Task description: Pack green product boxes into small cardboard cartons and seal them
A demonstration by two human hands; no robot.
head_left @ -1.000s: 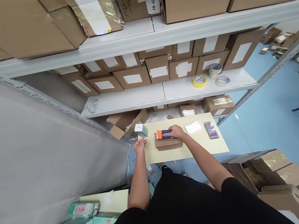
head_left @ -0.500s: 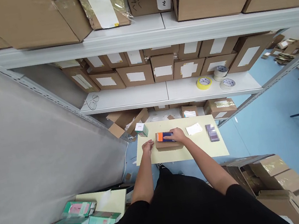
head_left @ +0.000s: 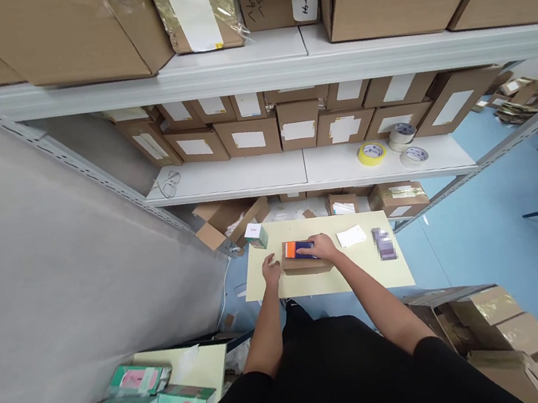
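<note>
Nearest us, our left hand [head_left: 271, 271] hangs empty, fingers loosely spread, just left of the cardboard box [head_left: 306, 267]. Our right hand [head_left: 320, 247] pinches the right end of the blue-and-orange packet [head_left: 292, 250] on top of that box — the packet's long axis runs sideways, orange end toward our left hand. Beyond stands a small carton [head_left: 256, 236].

In my right hand [head_left: 322, 247] the orange-and-blue pack [head_left: 290, 250] looks smooth, card or plastic I can't tell, against the plain matt brown of the cardboard box [head_left: 307, 266]. The pale yellow surface [head_left: 331, 280] beneath is smooth and matt. By its far left corner stands a small carton [head_left: 256, 235] of smooth printed card; toward the far edge's right end lies white paper [head_left: 351, 236]. My shirt [head_left: 346, 378] is matt black cloth.
</note>
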